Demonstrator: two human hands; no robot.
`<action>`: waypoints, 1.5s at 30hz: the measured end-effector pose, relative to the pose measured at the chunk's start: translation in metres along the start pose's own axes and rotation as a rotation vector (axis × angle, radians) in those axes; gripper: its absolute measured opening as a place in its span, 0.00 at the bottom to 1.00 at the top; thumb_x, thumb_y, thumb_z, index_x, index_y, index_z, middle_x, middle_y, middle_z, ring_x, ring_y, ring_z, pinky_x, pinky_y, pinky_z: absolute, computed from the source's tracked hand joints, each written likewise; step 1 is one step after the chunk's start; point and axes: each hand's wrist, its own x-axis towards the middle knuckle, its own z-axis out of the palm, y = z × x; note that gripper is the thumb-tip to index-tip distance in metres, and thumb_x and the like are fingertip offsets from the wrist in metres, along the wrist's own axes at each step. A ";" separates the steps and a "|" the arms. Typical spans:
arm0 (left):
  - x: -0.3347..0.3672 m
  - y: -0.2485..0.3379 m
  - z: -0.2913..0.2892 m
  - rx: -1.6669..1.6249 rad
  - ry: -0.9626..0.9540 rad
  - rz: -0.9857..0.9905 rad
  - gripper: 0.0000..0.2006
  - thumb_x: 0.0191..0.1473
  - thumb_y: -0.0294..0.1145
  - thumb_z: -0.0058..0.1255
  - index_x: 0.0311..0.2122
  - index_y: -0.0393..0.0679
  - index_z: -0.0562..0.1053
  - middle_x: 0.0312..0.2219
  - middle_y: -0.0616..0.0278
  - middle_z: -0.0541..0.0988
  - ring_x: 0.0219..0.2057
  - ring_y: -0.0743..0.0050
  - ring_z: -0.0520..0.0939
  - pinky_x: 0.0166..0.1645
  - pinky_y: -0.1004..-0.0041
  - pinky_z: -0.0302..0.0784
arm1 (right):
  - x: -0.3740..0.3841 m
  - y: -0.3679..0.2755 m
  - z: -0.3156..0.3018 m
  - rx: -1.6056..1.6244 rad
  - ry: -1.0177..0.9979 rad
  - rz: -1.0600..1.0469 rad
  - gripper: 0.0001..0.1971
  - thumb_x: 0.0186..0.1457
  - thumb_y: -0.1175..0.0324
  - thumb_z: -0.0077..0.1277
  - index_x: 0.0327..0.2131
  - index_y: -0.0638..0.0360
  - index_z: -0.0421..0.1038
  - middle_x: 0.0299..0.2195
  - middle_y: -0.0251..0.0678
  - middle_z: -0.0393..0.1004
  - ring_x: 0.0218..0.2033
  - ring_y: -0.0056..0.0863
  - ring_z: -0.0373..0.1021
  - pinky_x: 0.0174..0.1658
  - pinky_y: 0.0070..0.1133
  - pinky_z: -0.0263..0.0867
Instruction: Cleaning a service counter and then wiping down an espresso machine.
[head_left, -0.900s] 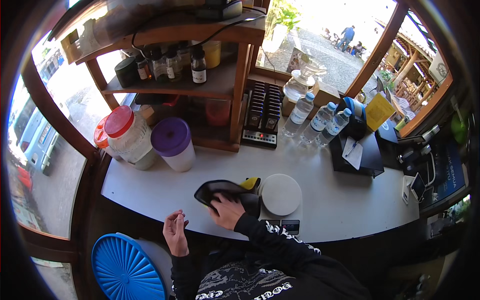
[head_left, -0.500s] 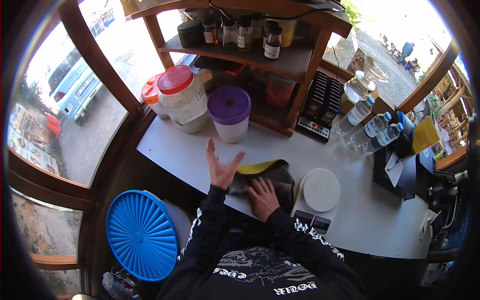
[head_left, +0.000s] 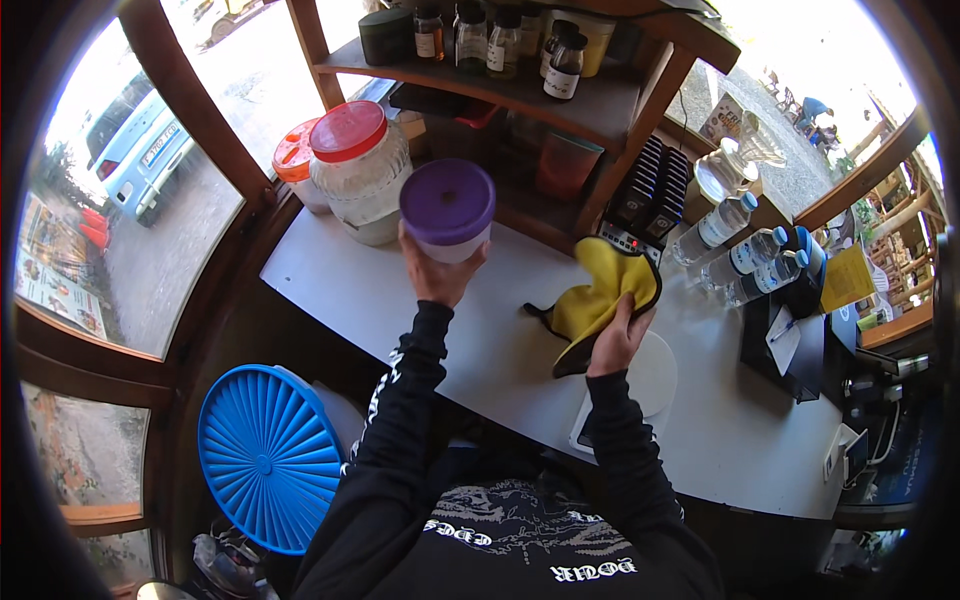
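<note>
My left hand [head_left: 440, 270] is wrapped round the front of a pale tub with a purple lid [head_left: 448, 205], at the back of the white counter. The tub looks upright; I cannot tell whether it is off the surface. In my right hand [head_left: 617, 340] hangs a yellow cloth with a dark edge and dark backing [head_left: 592, 300], pinched between thumb and fingers. It hangs in folds above the counter, left of the round white plate of a kitchen scale [head_left: 655, 372]. My right hand and sleeve hide part of that scale.
Left of the tub stand a glass jar with a red lid [head_left: 360, 180] and a smaller orange-lidded jar [head_left: 300, 165]. A wooden shelf [head_left: 480, 80] holding several small bottles rises behind. Water bottles [head_left: 715, 228] line the right. A blue-lidded bin [head_left: 265, 460] stands below left.
My left hand has gone from empty, over the counter, to gripping the purple-lidded tub. My right hand has lifted the cloth off the counter and carried it right, turning its yellow side up.
</note>
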 end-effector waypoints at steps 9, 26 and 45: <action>-0.045 0.029 -0.096 0.075 -0.003 0.001 0.40 0.35 0.26 0.70 0.55 0.34 0.60 0.47 0.53 0.71 0.45 0.68 0.77 0.46 0.68 0.79 | -0.061 0.092 0.054 -0.699 -1.106 -0.746 0.16 0.49 0.72 0.49 0.44 0.55 0.69 0.49 0.42 0.67 0.56 0.42 0.60 0.57 0.42 0.55; -0.095 0.072 -0.169 0.054 0.239 -0.167 0.32 0.36 0.19 0.66 0.50 0.32 0.67 0.44 0.52 0.75 0.45 0.64 0.77 0.52 0.65 0.73 | -0.092 0.111 0.109 -0.202 -1.636 -0.536 0.19 0.40 0.82 0.46 0.40 0.56 0.72 0.49 0.43 0.70 0.54 0.42 0.64 0.59 0.34 0.59; -0.040 0.035 -0.105 0.025 -0.044 -0.096 0.44 0.30 0.31 0.73 0.53 0.33 0.60 0.44 0.51 0.71 0.39 0.66 0.78 0.46 0.67 0.76 | -0.102 0.014 -0.010 -0.170 -1.574 0.075 0.18 0.45 0.84 0.43 0.40 0.60 0.73 0.45 0.42 0.74 0.51 0.39 0.69 0.53 0.28 0.65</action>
